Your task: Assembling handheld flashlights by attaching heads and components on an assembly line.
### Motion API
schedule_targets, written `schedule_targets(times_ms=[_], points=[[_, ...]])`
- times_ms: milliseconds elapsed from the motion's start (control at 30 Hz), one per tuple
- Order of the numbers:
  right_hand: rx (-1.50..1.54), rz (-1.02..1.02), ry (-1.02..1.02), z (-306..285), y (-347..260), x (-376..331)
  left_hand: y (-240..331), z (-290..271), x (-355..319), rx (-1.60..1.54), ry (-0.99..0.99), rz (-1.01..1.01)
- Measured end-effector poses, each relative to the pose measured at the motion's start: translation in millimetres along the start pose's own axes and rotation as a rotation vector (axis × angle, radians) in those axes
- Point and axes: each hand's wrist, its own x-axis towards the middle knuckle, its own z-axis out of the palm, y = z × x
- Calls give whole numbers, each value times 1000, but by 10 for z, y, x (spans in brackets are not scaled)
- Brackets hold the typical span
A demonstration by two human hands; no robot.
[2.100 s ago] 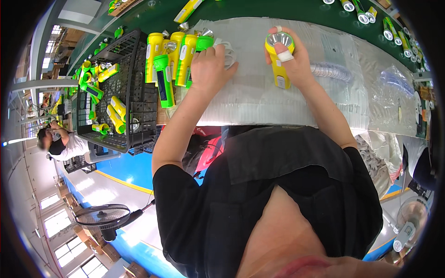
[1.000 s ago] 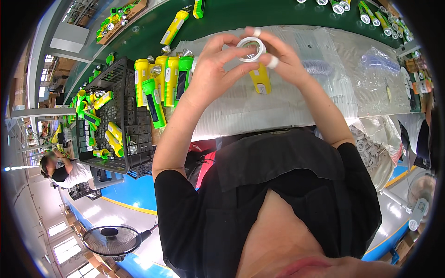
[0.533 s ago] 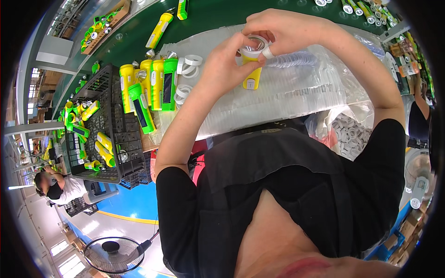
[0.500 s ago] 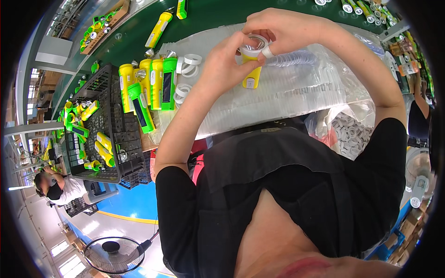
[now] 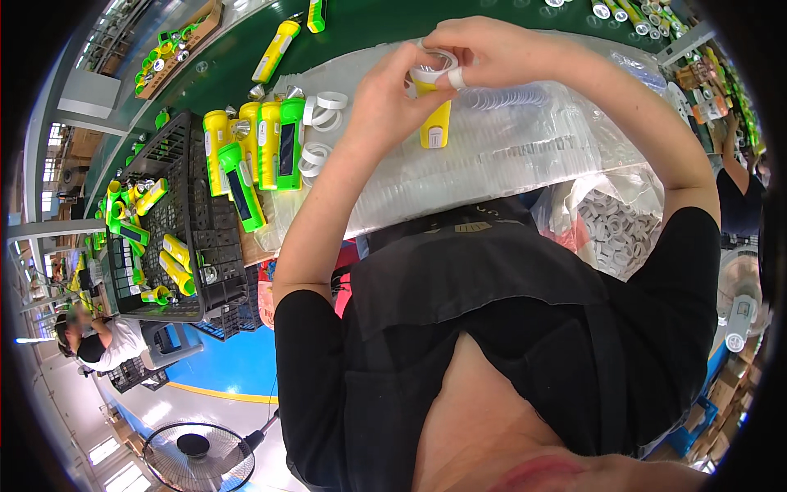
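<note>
A yellow flashlight (image 5: 434, 131) stands tilted over the plastic-covered bench, its head toward the far side. Around its head sits a white ring (image 5: 426, 75) with a clear lens inside. My left hand (image 5: 392, 97) closes on the left side of that head, thumb along the near side. From the right, my right hand (image 5: 475, 51) grips the ring between thumb and fingers, with a white band on one digit. Several loose white rings (image 5: 326, 111) lie left of my left hand, beside a group of yellow and green flashlights (image 5: 268, 148).
Clear round lenses (image 5: 508, 97) lie in a row on the plastic sheet (image 5: 525, 148). A black crate (image 5: 205, 299) with flashlights stands at the left. To the right, a bag holds many white rings (image 5: 615, 234). More flashlights (image 5: 277, 51) lie on the green surface beyond; co-workers are at both sides.
The whole view has shifted slightly, moving the bench items a little left and up. Both hands keep their hold on the flashlight head and ring, with little change of grip.
</note>
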Motion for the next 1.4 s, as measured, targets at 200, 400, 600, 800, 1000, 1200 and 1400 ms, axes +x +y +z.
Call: schedule_targets(times_ms=[200, 400, 600, 800, 1000, 1200, 1400], points=[[-267, 417, 15, 115, -144, 31, 64, 101, -6, 188, 33, -5], [-3, -181, -50, -96, 149, 40, 91, 89, 24, 144, 26, -2], [-575, 462, -212, -94, -351, 157, 74, 47, 27, 122, 1, -44], [-531, 449, -175, -47, -403, 153, 58, 68, 13, 142, 1, -29], [-173, 71, -86, -7, -117, -24, 113, 90, 1, 160, 19, -18], [-93, -27, 52, 52, 64, -93, 63, 117, 15, 117, 54, 13], [-17, 19, 49, -86, -246, -236, 18, -80, -16, -252, -95, 31]])
